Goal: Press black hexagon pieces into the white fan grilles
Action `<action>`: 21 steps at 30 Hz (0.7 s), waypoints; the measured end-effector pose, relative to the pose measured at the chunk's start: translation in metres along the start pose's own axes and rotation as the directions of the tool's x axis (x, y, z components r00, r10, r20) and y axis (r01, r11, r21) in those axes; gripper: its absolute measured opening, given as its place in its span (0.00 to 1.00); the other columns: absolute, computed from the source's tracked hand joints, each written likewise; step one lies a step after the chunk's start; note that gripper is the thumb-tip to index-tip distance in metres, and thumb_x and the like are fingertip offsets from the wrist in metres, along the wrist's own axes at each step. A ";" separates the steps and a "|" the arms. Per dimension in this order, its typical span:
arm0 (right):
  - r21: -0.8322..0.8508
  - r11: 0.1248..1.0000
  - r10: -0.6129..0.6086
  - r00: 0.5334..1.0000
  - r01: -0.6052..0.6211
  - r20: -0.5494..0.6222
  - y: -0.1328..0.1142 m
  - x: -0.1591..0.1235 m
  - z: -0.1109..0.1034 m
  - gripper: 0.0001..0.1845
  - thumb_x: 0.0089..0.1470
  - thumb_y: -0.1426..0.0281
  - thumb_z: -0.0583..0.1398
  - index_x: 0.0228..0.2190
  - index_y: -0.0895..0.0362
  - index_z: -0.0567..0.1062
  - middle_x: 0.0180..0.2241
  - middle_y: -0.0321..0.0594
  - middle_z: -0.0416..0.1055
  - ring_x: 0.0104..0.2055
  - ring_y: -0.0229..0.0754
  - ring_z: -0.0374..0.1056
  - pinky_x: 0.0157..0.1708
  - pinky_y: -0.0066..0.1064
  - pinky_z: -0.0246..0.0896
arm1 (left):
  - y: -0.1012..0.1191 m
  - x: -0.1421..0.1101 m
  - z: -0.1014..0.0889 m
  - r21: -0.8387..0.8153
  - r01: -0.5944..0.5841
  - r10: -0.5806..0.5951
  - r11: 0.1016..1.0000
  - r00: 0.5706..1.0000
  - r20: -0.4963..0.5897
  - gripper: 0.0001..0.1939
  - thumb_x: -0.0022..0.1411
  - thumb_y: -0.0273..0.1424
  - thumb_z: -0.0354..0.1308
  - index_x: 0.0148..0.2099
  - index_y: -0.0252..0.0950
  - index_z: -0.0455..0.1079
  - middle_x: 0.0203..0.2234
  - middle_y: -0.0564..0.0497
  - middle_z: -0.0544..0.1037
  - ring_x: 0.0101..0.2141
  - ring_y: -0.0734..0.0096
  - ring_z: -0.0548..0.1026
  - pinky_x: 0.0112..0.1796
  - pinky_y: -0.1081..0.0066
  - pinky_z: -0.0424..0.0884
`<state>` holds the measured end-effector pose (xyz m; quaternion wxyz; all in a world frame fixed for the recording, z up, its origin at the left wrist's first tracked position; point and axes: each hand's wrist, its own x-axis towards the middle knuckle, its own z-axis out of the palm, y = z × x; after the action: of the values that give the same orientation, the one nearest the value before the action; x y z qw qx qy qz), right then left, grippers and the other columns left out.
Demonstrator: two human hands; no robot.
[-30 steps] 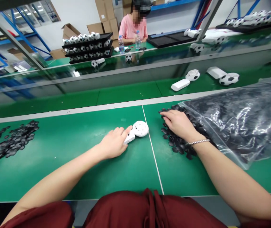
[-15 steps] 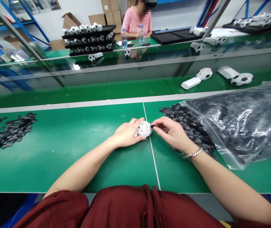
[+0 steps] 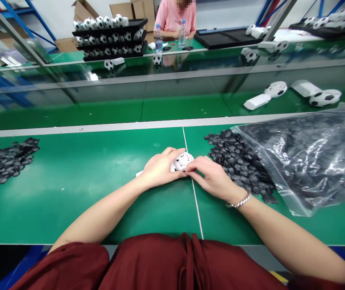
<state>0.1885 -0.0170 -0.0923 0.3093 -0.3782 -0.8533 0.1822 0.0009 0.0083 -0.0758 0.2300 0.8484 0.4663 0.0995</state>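
Note:
My left hand (image 3: 158, 169) is closed round a white perforated ball-shaped shell (image 3: 183, 160) on the green table (image 3: 78, 181). Its white handle end pokes out to the left under my palm. My right hand (image 3: 210, 177) pinches at the shell's lower right side with thumb and forefinger pressed together; whatever small piece they hold is hidden. Just right of my right hand lies a heap of small black patches (image 3: 235, 159), spilling from a clear plastic bag (image 3: 311, 153) full of them.
Another pile of black patches (image 3: 7, 161) lies at the table's left. Beyond a white rail, a conveyor carries white shells and a football-patterned ball (image 3: 325, 97). Farther back, black trays of finished balls (image 3: 112, 38) stand near a seated person in pink (image 3: 175, 18).
My right hand left the black patch heap and came to the shell. My left hand lifted and gripped the shell, and both hands now press together on it.

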 end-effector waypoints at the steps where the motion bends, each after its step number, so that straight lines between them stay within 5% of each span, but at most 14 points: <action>1: 0.028 0.999 0.032 0.999 -0.031 -0.017 0.000 0.000 0.000 0.03 0.54 0.73 0.54 0.30 0.56 0.67 0.29 0.38 0.68 0.33 0.39 0.64 0.36 0.32 0.59 | 0.000 0.000 0.000 -0.003 0.001 -0.001 1.000 1.000 -0.005 0.34 0.53 0.47 0.55 0.59 0.43 0.52 0.52 0.49 0.63 0.47 0.59 0.69 0.45 0.63 0.67; 4: 0.098 0.986 0.141 0.988 -0.134 -0.067 0.002 -0.001 0.002 0.03 0.51 0.72 0.57 0.31 0.56 0.67 0.30 0.39 0.66 0.34 0.40 0.64 0.35 0.32 0.62 | -0.001 0.001 0.000 -0.030 0.009 -0.009 0.999 1.000 -0.017 0.33 0.53 0.46 0.56 0.59 0.42 0.54 0.51 0.50 0.65 0.47 0.60 0.69 0.45 0.63 0.67; 10: 0.212 0.938 0.284 0.959 -0.275 -0.016 0.012 -0.003 0.005 0.23 0.49 0.67 0.59 0.47 0.55 0.62 0.48 0.48 0.63 0.50 0.48 0.61 0.41 0.39 0.66 | -0.001 0.002 -0.001 -0.069 0.009 -0.011 0.998 1.000 -0.025 0.32 0.51 0.44 0.58 0.57 0.43 0.56 0.52 0.52 0.67 0.50 0.61 0.67 0.48 0.64 0.65; 17: 0.271 0.915 0.305 0.952 -0.300 0.026 0.007 0.000 0.006 0.21 0.50 0.69 0.58 0.47 0.56 0.62 0.46 0.44 0.67 0.47 0.42 0.65 0.46 0.37 0.64 | -0.002 0.003 0.001 -0.069 -0.028 0.024 0.997 0.999 -0.048 0.30 0.52 0.42 0.58 0.56 0.41 0.59 0.50 0.51 0.69 0.48 0.62 0.68 0.47 0.63 0.66; 21: 0.194 0.927 0.319 0.947 -0.320 0.033 0.019 0.004 -0.011 0.14 0.51 0.67 0.58 0.41 0.56 0.68 0.41 0.41 0.70 0.42 0.41 0.67 0.41 0.34 0.65 | -0.001 0.001 -0.001 -0.030 0.001 -0.002 1.000 1.000 -0.021 0.33 0.52 0.42 0.56 0.59 0.42 0.54 0.53 0.51 0.65 0.51 0.60 0.66 0.48 0.62 0.66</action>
<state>0.2042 -0.0011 -0.0931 0.3112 -0.4794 -0.7581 0.3139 0.0005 0.0103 -0.0756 0.2378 0.8434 0.4678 0.1154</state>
